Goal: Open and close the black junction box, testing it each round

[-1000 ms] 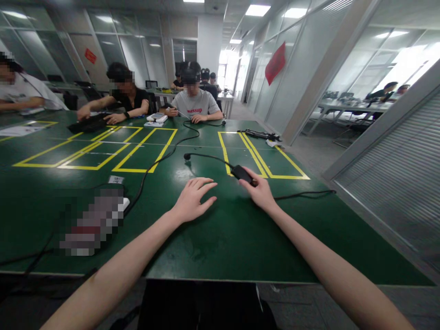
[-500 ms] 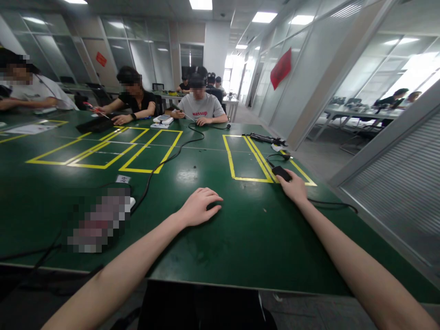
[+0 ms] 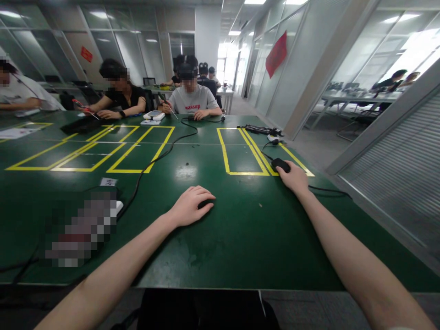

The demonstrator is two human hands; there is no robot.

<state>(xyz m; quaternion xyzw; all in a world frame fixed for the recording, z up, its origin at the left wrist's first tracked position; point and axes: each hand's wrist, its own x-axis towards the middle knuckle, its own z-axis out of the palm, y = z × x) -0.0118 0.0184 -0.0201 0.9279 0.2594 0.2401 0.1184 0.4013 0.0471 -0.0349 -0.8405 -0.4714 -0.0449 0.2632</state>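
Observation:
My right hand [image 3: 295,176] is closed around a black power adapter [image 3: 280,165], held at the edge of the yellow-taped area on the right. A thin cord leads from the adapter to a black plug [image 3: 274,142] just beyond it. My left hand [image 3: 192,205] rests on the green table [image 3: 220,247] nearer to me, its fingers curved and the thumb below them. Something dark shows between thumb and fingers, mostly covered by the hand; its kind cannot be made out.
Beyond the plug lies a folded black stand [image 3: 261,130]. A black cable [image 3: 165,153] crosses the table to a blurred-out object [image 3: 85,224] at my left. Several yellow tape rectangles mark the tabletop. Across the table, people [image 3: 192,98] wearing headgear handle tools and a black tray [image 3: 80,124].
The view has shifted, so the table's contents sit lower-angled and more to the left. Both my hands keep their grips. The person opposite has lifted a thin tool more upright.

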